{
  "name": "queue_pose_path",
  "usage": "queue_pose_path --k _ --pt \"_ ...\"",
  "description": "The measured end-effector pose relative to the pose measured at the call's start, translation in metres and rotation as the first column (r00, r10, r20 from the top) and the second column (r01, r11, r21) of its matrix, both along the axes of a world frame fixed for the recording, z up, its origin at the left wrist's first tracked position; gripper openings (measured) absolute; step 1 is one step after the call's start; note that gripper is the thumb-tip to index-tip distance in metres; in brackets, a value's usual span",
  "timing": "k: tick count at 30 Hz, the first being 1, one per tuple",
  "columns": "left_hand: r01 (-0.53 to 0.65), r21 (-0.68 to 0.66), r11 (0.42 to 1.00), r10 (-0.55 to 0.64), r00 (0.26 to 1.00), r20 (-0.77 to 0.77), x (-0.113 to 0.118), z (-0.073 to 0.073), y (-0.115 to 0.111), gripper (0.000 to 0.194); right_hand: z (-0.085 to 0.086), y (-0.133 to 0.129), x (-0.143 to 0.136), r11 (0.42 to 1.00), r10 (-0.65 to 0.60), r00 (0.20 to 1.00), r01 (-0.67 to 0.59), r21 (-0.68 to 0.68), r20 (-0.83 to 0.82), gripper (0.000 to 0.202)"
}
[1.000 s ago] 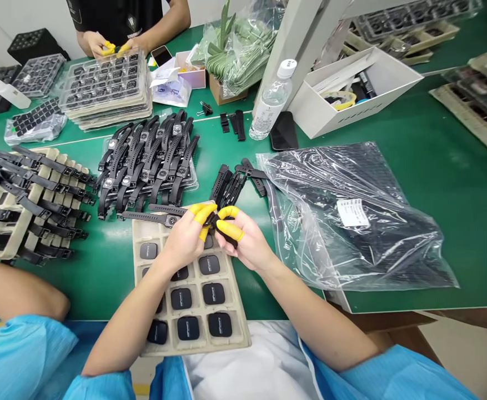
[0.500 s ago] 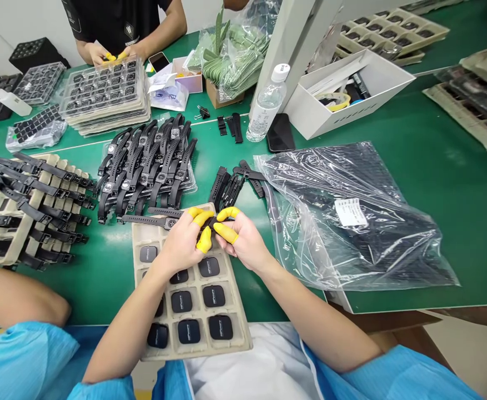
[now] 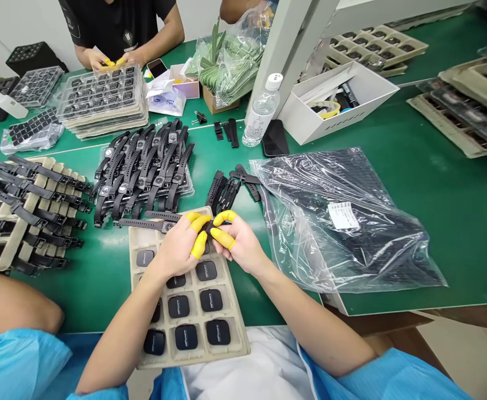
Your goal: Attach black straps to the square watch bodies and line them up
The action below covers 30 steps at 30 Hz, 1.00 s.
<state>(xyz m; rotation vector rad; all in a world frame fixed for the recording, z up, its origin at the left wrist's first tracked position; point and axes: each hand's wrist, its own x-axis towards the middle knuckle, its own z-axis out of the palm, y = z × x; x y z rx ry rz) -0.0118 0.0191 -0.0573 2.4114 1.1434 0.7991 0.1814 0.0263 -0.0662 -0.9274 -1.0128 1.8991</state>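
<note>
Yellow finger covers are on the fingertips of both my hands. My left hand (image 3: 181, 243) and my right hand (image 3: 243, 240) meet above the far end of a beige tray (image 3: 240, 333), pinching a small black watch part (image 3: 210, 226) between them. Fingers cover most of that part, so its exact shape cannot be told. Square black watch bodies (image 3: 211, 300) with pale lettering sit in the tray's compartments. Left of my left hand, a watch with a strap (image 3: 143, 224) lies across the tray's far edge, and another black strap (image 3: 162, 215) runs behind the hand.
Loose black straps (image 3: 225, 191) lie just beyond my hands. Strapped watches (image 3: 143, 166) are piled at left, beside another loaded tray (image 3: 39, 189). A plastic bag (image 3: 351, 222) covers the right side. Behind stand a bottle (image 3: 262, 114), a phone (image 3: 275, 139) and a white box (image 3: 339, 105). A co-worker (image 3: 122, 39) sits opposite.
The view has shifted slightly, so most things appear a little lower and further left. Both hands keep their pinch on the black watch part, with only slight finger movement.
</note>
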Motion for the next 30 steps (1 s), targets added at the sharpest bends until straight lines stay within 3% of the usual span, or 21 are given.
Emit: queue_pose_path --k 4,10,15,17,21,24,28,30 --pt "0.031 0.018 0.999 -0.030 0.997 -0.078 0.002 0.001 -0.001 0.044 0.002 0.001 0.002 1.000 -0.008 1.000 0.008 0.011 -0.023 0.040" --pt "0.038 -0.049 0.998 -0.032 0.992 0.122 0.000 -0.003 -0.001 0.046 0.003 -0.001 0.003 1.000 -0.006 0.999 0.007 0.024 -0.039 0.043" --pt "-0.134 -0.185 0.974 0.190 0.924 0.331 0.004 -0.002 -0.001 0.031 0.000 0.000 0.002 0.999 -0.030 0.995 0.027 -0.024 -0.099 0.042" --pt "-0.208 -0.179 0.962 0.265 0.873 0.410 0.007 -0.001 -0.001 0.017 -0.001 0.001 0.003 0.997 0.028 0.988 -0.038 -0.065 -0.153 0.039" --pt "-0.261 -0.206 0.943 0.332 0.791 0.515 0.013 0.000 -0.001 0.023 -0.001 0.003 0.004 0.949 0.198 0.934 -0.258 -0.179 -0.297 0.036" --pt "-0.279 -0.340 0.898 0.437 0.647 0.625 0.012 0.003 0.002 0.024 0.001 0.004 0.006 0.901 0.264 0.908 -0.352 -0.252 -0.325 0.033" --pt "-0.400 -0.444 0.802 0.568 0.282 0.773 -0.007 0.012 0.012 0.028 0.004 0.003 0.008 0.860 0.353 0.895 -0.426 -0.282 -0.274 0.032" --pt "-0.435 -0.474 0.765 0.585 0.162 0.795 -0.018 0.016 0.018 0.032 0.006 0.003 0.008 0.853 0.368 0.884 -0.444 -0.272 -0.288 0.032"
